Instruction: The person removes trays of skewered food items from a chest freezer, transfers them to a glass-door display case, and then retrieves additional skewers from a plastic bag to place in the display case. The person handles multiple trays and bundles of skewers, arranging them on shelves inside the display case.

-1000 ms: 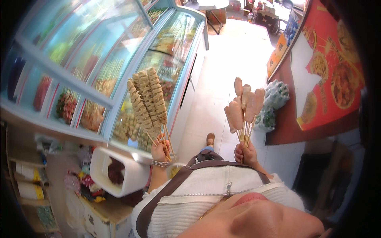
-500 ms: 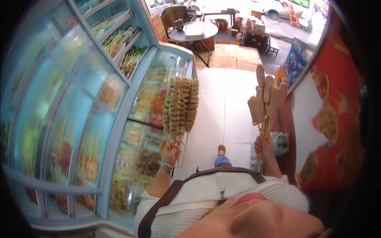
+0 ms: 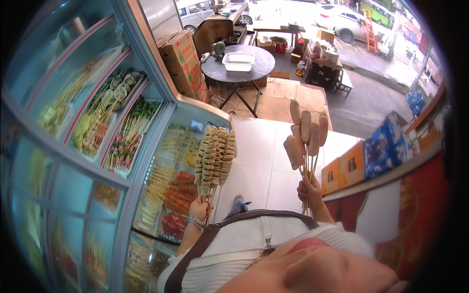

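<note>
Strong daylight enters from the street (image 3: 364, 77) at the top, burning its far part to white. The floor (image 3: 256, 171) is pale and overexposed. Milky glare and reflections haze the glass of the cabinet (image 3: 122, 215) at lower left. The poster (image 3: 420, 210) is dim and blurred; the skewers (image 3: 213, 158) look fairly crisp. Fisheye distortion bends straight edges toward a black rim.

The skewers (image 3: 208, 156) have come nearer the round table (image 3: 265, 61).
</note>
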The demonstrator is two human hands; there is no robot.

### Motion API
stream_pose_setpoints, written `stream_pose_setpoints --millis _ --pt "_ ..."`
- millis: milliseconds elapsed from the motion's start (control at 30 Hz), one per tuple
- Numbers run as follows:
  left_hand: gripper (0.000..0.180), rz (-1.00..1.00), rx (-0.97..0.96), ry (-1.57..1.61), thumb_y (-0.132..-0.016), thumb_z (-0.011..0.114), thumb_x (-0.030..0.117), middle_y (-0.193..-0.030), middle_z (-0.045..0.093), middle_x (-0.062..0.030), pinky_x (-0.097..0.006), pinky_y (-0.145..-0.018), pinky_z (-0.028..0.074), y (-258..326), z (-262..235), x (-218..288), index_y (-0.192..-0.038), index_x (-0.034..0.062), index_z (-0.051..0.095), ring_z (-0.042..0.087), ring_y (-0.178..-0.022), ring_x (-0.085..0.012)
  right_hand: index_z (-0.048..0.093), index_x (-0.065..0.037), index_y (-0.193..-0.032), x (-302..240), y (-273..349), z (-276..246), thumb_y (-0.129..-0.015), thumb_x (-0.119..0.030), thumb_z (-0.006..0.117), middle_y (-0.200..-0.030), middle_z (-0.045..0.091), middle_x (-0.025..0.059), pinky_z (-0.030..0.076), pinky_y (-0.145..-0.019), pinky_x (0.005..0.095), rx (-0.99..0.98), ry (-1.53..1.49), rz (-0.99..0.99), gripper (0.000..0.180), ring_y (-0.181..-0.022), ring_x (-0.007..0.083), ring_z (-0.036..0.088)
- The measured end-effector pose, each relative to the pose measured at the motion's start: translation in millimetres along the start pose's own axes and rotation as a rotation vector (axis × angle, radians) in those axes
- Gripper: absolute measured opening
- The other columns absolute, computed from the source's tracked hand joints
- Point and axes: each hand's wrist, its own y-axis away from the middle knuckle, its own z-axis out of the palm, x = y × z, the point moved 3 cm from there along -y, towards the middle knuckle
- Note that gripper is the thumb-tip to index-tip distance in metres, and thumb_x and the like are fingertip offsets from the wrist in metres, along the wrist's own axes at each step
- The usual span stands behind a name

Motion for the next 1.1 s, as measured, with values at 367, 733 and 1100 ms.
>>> stream_pose_setpoints --millis 367,733,1100 --pt "0.030 -0.146 -0.107 -0.064 -0.076 0.037 -0.001 -0.061 0.052 -0.0082 -0.022 -0.032 0.030 -309.3 101.3 135.9 -0.101 0.0038 0.054 0.039 -0.039 -0.0105 0.040 -0.013 -0.101 -82.0 -188.3 -9.0 -0.092 -0.018 0.041 -0.055 0.033 -0.0031 0.025 -0.034 0.0181 0.183 -0.081 -0.049 0.010 -0.040 0.0054 0.030" --pt "0.011 -0.467 -0.056 0.246 -0.086 0.043 0.017 -0.056 0.049 -0.0028 -0.023 -0.031 0.035 -505.7 182.4 181.5 -0.086 0.0092 0.052 0.043 -0.039 -0.0118 0.042 -0.014 -0.109 -161.1 -377.0 -85.5 -0.091 -0.017 0.044 -0.056 0.033 -0.0032 0.024 -0.033 0.0184 0.111 -0.028 -0.017 0.019 -0.040 0.0049 0.030" --pt "0.014 -0.511 -0.544 0.379 -0.082 0.044 0.009 -0.049 0.041 -0.0011 -0.022 -0.030 0.034 -798.2 309.3 290.9 -0.069 0.0036 0.045 0.039 -0.035 -0.0104 0.037 -0.012 -0.113 -233.4 -505.1 -84.5 -0.094 -0.020 0.038 -0.056 0.031 -0.0017 0.028 -0.030 0.0178 0.372 0.072 -0.189 0.021 -0.038 0.0054 0.030"
